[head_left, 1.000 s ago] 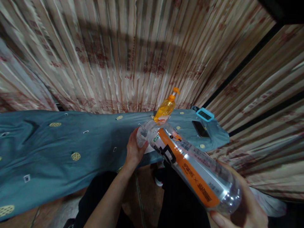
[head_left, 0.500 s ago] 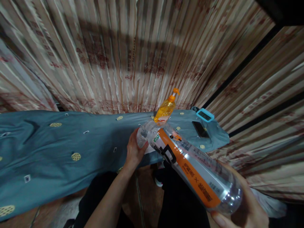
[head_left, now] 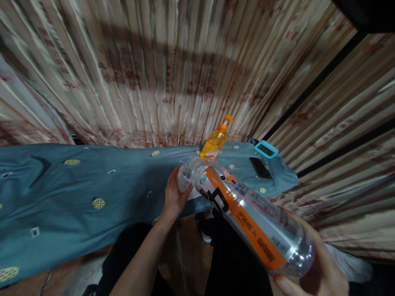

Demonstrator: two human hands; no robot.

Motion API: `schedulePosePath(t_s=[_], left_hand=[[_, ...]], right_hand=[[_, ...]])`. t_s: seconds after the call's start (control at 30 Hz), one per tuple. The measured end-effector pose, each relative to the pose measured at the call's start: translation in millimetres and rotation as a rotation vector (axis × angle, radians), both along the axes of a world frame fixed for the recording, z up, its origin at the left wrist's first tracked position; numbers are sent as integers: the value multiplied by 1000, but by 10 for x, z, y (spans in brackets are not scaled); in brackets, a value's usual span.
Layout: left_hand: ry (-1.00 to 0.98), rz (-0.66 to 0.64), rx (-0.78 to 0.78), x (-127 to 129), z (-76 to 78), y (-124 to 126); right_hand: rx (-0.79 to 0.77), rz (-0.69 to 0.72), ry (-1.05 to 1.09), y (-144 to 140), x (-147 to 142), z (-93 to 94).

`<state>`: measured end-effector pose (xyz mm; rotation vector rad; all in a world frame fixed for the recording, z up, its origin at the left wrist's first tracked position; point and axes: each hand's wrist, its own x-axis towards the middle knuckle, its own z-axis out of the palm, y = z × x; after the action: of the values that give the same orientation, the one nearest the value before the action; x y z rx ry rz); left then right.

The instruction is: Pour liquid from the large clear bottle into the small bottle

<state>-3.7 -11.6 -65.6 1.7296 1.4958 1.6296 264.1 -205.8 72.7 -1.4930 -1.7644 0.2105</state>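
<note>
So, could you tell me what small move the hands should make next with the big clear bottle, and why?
Probably twist the cap end with the left hand, which already wraps the neck, while the right hand steadies the base. The bottle lies tilted between both hands above the blue cloth, so it is braced for turning.

Bare left forearm (head_left: 145,255) – no sleeve, watch or ring showing on the left hand (head_left: 173,196). Right hand (head_left: 321,271) likewise ungloved. Black trousers (head_left: 228,263) – plain, dark, unmarked.
</note>
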Motion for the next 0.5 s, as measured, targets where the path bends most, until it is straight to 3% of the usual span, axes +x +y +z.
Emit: schedulePosePath(t_s=[0.13, 0.3, 0.43, 0.5], left_hand=[[-5, -3, -11, -1, 16, -8], [0, -18, -20, -11, 41, -14], [-5, -13, -18, -9, 32, -8], [-7, -11, -19, -3, 30, -7]], right_hand=[[-17, 17, 30, -1, 28, -15], [-28, -14, 109, -5, -136, 6], [-50, -170, 210, -16, -254, 42], [-50, -167, 226, -22, -290, 50]])
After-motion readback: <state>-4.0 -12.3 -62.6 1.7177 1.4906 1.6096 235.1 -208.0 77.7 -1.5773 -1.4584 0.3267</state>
